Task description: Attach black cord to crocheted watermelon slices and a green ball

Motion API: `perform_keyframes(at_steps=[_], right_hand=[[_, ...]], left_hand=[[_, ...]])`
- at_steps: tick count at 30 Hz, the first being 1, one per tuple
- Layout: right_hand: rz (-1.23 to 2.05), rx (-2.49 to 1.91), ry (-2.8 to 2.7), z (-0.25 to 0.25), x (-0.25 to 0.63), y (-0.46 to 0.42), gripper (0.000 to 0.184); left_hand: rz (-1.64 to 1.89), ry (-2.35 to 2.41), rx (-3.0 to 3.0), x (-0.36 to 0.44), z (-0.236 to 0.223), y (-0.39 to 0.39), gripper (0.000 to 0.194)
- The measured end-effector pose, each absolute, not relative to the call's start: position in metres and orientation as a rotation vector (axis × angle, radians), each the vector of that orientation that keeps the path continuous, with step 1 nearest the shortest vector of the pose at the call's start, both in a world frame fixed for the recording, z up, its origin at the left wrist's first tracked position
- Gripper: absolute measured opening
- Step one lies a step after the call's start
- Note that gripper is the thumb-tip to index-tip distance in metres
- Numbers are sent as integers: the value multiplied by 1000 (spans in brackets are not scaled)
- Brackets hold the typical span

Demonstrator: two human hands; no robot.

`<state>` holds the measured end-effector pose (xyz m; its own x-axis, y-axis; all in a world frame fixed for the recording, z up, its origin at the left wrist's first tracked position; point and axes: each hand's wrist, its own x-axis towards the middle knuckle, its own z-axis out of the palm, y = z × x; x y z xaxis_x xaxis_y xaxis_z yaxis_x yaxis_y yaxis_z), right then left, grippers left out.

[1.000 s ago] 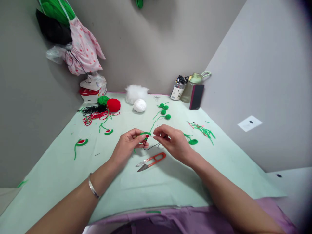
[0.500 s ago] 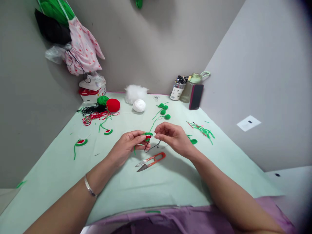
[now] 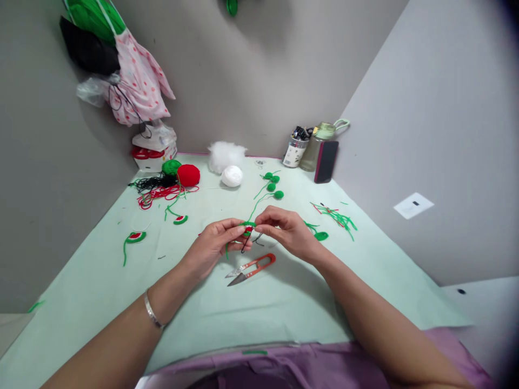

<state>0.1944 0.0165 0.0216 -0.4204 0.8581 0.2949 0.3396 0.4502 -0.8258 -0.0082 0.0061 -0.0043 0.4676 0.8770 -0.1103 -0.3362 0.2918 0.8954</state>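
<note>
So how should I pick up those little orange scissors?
Probably by the orange handle loop of the scissors, coming from the right. They lie flat on the table with the sharp metal tips pointing left, so the rounded loop end is the safe part to pinch.

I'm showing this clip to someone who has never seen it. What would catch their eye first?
Probably the two hands meeting mid-table: the left hand pinches a small green and red crochet piece while the right hand works at it with black thread. Just in front lie red-handled snips; a bright red yarn ball sits at the back left.
</note>
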Motion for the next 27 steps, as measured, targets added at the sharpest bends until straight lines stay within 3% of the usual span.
perform_keyframes(at_steps=[5,16,20,27], right_hand=[[714,-1022,-2099,26,198,17,8],[798,-1091,-2028,12,179,3,9],[576,-1069,-2121,12,175,0,12],[-93,-1027,-2409,4,176,-1,18]], left_hand=[[948,704,928,-10,-3,7,16],[996,808,959,-6,-7,6,21],[995,845,1029,-5,-8,5,22],[986,951,1212,0,-11,3,16]])
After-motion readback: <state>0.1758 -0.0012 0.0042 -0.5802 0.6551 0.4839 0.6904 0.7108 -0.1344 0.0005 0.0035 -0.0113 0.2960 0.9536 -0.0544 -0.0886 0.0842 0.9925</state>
